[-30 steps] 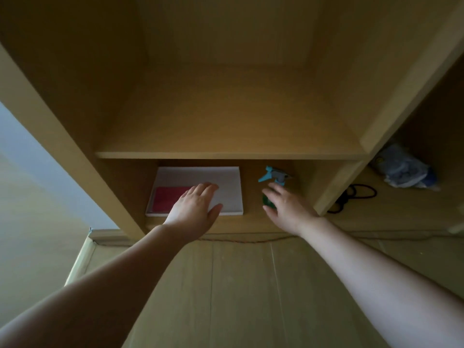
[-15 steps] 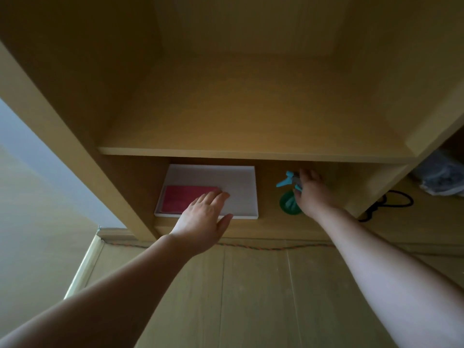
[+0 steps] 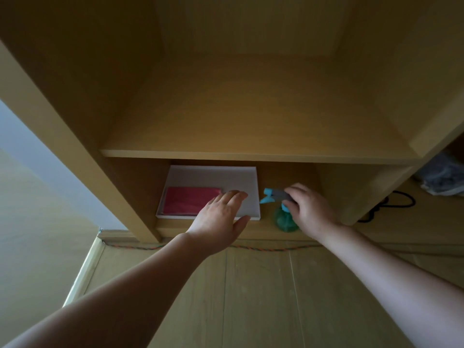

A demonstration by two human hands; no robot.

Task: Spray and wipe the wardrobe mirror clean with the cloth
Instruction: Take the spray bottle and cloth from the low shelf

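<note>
Two hands reach into the lowest compartment of a wooden wardrobe, under a bare shelf [image 3: 251,153]. The left hand [image 3: 221,218] is spread flat, palm down, fingers straight and close together with the thumb held out to the side. It lies over the near right part of a shallow white tray [image 3: 226,175], its fingertips just beside the right end of the cloth [image 3: 189,200]. Whether the palm actually touches the tray cannot be told. The cloth is red, folded into a rectangle, and lies in the tray's near left part.

The right hand [image 3: 310,209] is closed round the neck of the spray bottle [image 3: 282,221], fingers curled over the grey and blue trigger head, whose nozzle points left toward the tray. The bottle's green body stands upright on the compartment floor, just right of the tray and apart from it.

Further right, in the next compartment, a black cable [image 3: 399,199] lies looped near a crumpled bag [image 3: 444,177]. A braided cord [image 3: 251,248] runs along the wardrobe's base where it meets the floor [image 3: 251,297]
</note>
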